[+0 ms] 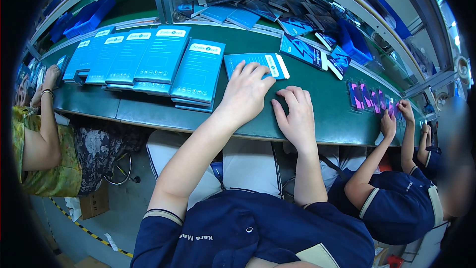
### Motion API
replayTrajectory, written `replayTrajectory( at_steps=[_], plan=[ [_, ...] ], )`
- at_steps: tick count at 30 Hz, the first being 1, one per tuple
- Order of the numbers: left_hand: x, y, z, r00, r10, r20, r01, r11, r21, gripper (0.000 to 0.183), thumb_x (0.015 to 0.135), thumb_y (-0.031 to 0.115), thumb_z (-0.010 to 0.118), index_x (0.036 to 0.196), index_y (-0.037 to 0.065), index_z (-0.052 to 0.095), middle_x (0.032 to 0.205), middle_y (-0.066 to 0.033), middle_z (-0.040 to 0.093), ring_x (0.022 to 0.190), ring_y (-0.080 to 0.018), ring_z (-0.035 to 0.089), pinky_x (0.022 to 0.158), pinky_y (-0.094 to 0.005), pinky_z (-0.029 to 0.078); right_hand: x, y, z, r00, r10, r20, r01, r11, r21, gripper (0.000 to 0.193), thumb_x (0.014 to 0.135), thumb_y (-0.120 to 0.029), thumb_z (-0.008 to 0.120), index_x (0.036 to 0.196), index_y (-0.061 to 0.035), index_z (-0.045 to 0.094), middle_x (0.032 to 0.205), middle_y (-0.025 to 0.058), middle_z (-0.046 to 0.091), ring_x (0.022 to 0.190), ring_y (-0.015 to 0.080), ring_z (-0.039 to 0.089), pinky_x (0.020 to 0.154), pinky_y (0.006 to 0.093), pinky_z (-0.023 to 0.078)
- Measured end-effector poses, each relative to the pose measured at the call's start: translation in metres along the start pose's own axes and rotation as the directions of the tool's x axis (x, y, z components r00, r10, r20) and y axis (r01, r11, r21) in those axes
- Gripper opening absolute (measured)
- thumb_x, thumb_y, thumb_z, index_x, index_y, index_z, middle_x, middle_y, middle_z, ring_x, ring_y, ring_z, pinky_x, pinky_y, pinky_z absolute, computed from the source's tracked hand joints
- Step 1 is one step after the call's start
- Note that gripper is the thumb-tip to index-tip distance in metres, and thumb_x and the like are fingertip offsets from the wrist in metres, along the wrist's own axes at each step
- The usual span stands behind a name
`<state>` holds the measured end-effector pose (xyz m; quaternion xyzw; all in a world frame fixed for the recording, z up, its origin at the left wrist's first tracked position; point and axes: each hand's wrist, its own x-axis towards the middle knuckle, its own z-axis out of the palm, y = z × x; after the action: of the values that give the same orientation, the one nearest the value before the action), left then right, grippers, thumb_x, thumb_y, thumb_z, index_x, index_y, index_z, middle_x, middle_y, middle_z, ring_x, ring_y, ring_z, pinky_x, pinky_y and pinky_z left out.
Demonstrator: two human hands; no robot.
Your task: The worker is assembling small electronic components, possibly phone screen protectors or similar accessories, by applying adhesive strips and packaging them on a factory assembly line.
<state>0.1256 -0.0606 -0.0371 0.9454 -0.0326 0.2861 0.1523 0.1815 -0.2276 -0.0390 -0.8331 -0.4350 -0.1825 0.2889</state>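
Observation:
A flat blue box [270, 61] with a white label lies on the green table in front of me, a pale flap at its right end. My left hand [246, 92] reaches over its near side, bent fingers on its top and the thumb by its near edge. Just right of it, my right hand [297, 119] hovers low or rests at the table, fingers loosely curved, thumb apart, nothing visible in it. To the left of my left hand stand several stacks of similar blue boxes [197, 72]; the closest stack is beside my left wrist.
Behind a metal rail lies a heap of dark and blue flat packages [248, 0]. Several spill onto the table [303, 52] near a blue bin [354, 42]. Pink-and-dark packs [367, 97] lie right, by a co-worker's hands [389, 124]. Another co-worker's arm [48, 94] is left.

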Motion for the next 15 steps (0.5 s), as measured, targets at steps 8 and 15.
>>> replayTrajectory(
  at_steps=[8, 15],
  plan=[
    [-0.0017, 0.0010, 0.0027, 0.996, -0.019, 0.088, 0.024, 0.998, -0.053, 0.018, 0.088, 0.011, 0.066, 0.103, 0.008, 0.074, 0.128, -0.0129, 0.059, 0.134, -0.0321, 0.046, 0.118, -0.0549, 0.025, 0.0010, -0.0005, 0.0004, 1.000, 0.019, 0.011, -0.019, 1.000, -0.003, 0.023, 0.083, -0.014, 0.073, 0.102, -0.0033, 0.066, 0.106, 0.0128, 0.061, 0.098, 0.0316, 0.057, 0.085, 0.0409, 0.047],
    [-0.0043, 0.0007, 0.0022, 0.994, -0.024, 0.104, 0.032, 0.996, -0.078, 0.019, 0.088, 0.015, 0.067, 0.105, 0.008, 0.073, 0.132, -0.0134, 0.058, 0.135, -0.0337, 0.044, 0.118, -0.0588, 0.021, -0.0013, -0.0011, 0.0028, 0.998, 0.037, 0.049, -0.035, 0.998, -0.052, 0.028, 0.087, -0.019, 0.069, 0.110, -0.0036, 0.066, 0.125, 0.0149, 0.062, 0.116, 0.0337, 0.056, 0.096, 0.0438, 0.044]
  ],
)
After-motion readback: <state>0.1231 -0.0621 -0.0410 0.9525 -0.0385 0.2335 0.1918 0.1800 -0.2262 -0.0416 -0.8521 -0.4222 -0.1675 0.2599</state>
